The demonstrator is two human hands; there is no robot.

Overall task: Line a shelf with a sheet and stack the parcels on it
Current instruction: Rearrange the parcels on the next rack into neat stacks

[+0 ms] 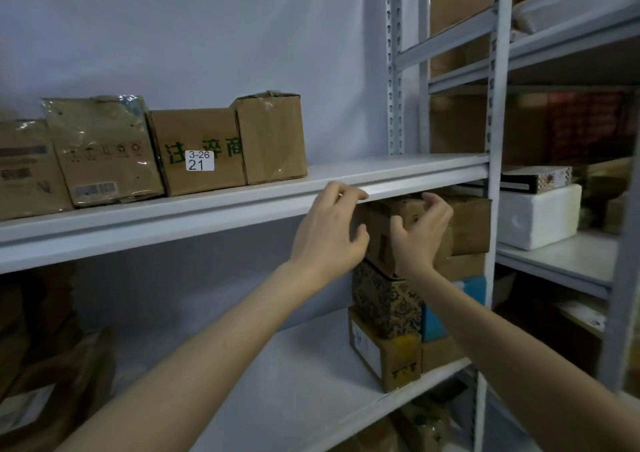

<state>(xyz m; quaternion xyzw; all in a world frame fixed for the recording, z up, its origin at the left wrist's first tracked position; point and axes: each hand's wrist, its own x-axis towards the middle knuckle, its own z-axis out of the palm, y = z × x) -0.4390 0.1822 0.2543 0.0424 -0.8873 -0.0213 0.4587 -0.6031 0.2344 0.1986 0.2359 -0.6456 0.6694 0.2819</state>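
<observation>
Left hand (329, 229) and right hand (420, 233), fingers curled at the top cardboard parcel (379, 243), grip cannot be told, parcel stack (384, 299) at lower shelf's (277, 382) right end, upper shelf (381, 171) carrying four cardboard boxes (201, 153) leftward

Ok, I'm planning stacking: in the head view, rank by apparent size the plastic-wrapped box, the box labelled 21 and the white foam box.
Largest: plastic-wrapped box.
Then: box labelled 21.
Smallest: white foam box, though its distance from the camera differs, so that place is unsure.
</observation>
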